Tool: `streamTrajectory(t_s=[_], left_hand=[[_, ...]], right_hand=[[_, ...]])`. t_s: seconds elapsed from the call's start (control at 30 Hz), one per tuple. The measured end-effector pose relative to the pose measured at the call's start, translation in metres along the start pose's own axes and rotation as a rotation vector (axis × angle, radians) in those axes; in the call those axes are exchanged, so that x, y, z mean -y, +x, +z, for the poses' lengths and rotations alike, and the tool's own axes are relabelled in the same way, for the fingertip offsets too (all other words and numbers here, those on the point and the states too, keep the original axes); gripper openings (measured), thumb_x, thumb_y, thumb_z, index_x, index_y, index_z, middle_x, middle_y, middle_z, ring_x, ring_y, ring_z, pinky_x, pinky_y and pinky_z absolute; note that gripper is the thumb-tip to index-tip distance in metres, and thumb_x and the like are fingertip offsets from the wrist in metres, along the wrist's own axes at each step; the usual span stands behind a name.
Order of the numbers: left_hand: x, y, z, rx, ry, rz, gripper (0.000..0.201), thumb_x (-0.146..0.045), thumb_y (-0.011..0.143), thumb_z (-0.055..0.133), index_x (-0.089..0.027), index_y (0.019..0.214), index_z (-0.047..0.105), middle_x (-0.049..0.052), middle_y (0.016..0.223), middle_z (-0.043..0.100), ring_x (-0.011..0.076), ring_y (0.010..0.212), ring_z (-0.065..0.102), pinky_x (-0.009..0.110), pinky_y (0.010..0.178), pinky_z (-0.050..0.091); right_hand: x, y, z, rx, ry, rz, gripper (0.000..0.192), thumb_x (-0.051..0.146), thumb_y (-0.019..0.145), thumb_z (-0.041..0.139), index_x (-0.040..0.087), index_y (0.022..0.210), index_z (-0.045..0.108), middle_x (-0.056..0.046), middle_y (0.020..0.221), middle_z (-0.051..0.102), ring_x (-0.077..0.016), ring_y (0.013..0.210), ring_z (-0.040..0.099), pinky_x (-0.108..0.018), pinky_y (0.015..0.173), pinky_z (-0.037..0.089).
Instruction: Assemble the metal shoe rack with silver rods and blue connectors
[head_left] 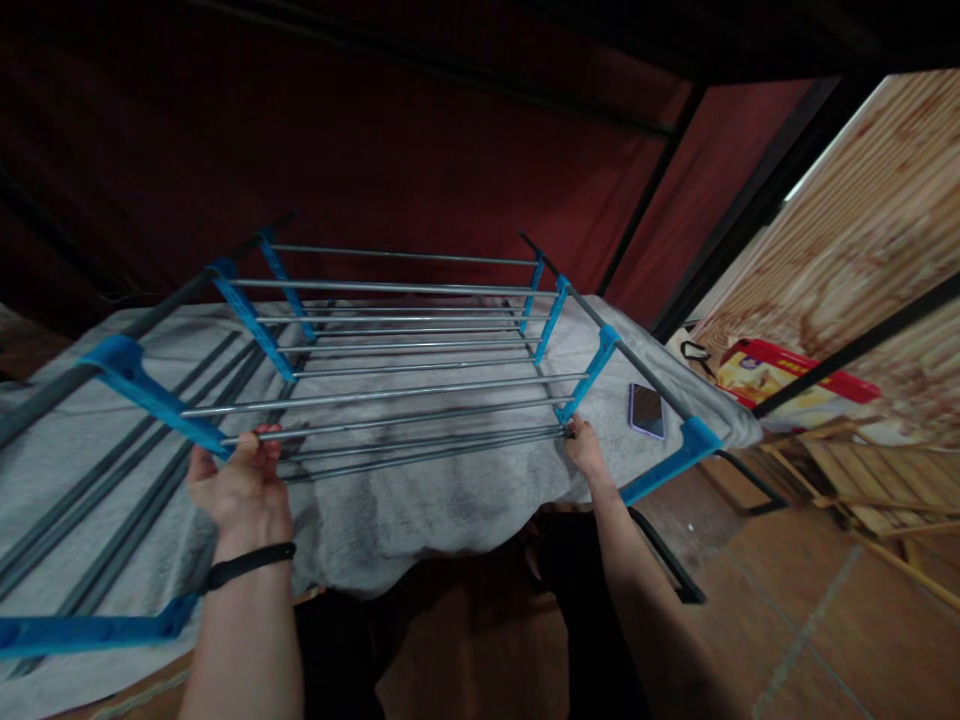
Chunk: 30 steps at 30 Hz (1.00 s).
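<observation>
A partly assembled rack of grey metal tubes and blue plastic brackets lies on a grey cloth (390, 520). My left hand (244, 485), with a black wristband, has its fingers closed around the left end of a metal tube (405, 421), beside the blue left bracket (154, 397). At the other side, my right hand (586, 450) pinches at the lower end of a blue right bracket (590, 375). Whether its fingertips hold the bracket or a tube end there is hard to see. Several crossbars span the brackets behind.
Loose tubes (142, 505) and a blue bracket (97, 632) lie at the left. Another blue bracket (671, 460) hangs on the right side tube. A phone (646, 411) rests on the cloth. Beyond are a red-and-yellow package (795, 375) and a wooden folding chair (877, 480).
</observation>
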<state>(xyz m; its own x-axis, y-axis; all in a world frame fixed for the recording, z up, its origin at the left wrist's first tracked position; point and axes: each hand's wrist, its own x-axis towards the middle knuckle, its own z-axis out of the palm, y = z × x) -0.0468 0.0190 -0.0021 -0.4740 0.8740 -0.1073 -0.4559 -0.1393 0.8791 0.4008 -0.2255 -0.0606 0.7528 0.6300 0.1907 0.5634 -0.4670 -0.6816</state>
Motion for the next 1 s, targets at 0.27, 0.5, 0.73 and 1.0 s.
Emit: streamTrajectory(t_s=[0.27, 0.5, 0.73, 1.0], left_hand=[[-0.001, 0.001, 0.003, -0.046, 0.001, -0.024, 0.056, 0.013, 0.078, 0.052, -0.020, 0.120, 0.035, -0.007, 0.075, 0.058, 0.0084, 0.061, 0.065, 0.014, 0.052, 0.053], [-0.002, 0.001, 0.002, -0.074, 0.022, -0.047, 0.054, 0.012, 0.076, 0.051, -0.022, 0.114, 0.035, -0.007, 0.076, 0.056, 0.0097, 0.064, 0.065, 0.014, 0.051, 0.053], [-0.008, -0.009, 0.007, -0.057, 0.018, -0.043, 0.061, 0.014, 0.075, 0.048, -0.023, 0.121, 0.035, -0.009, 0.074, 0.057, 0.0079, 0.063, 0.064, 0.014, 0.053, 0.053], [-0.005, -0.004, 0.006, -0.052, 0.053, -0.038, 0.053, 0.011, 0.077, 0.051, -0.025, 0.112, 0.031, -0.008, 0.077, 0.054, 0.0094, 0.068, 0.065, 0.013, 0.054, 0.051]], right_hand=[[0.015, -0.025, 0.001, -0.046, -0.222, -0.039, 0.044, 0.010, 0.081, 0.048, 0.009, 0.123, 0.059, -0.017, 0.113, 0.061, -0.0271, 0.105, 0.055, -0.038, 0.095, 0.044], [0.049, -0.027, 0.008, 0.179, -0.629, -0.356, 0.043, 0.009, 0.092, 0.042, 0.016, 0.130, 0.061, -0.016, 0.128, 0.060, -0.0287, 0.116, 0.049, -0.040, 0.097, 0.038], [0.058, -0.017, 0.007, 0.299, -0.634, -0.414, 0.038, 0.012, 0.089, 0.049, 0.013, 0.125, 0.061, -0.015, 0.122, 0.062, -0.0273, 0.114, 0.052, -0.038, 0.099, 0.037], [0.048, -0.033, -0.007, 0.507, -0.229, -0.406, 0.039, 0.016, 0.084, 0.053, 0.022, 0.120, 0.064, -0.006, 0.117, 0.068, -0.0205, 0.109, 0.061, -0.032, 0.100, 0.041]])
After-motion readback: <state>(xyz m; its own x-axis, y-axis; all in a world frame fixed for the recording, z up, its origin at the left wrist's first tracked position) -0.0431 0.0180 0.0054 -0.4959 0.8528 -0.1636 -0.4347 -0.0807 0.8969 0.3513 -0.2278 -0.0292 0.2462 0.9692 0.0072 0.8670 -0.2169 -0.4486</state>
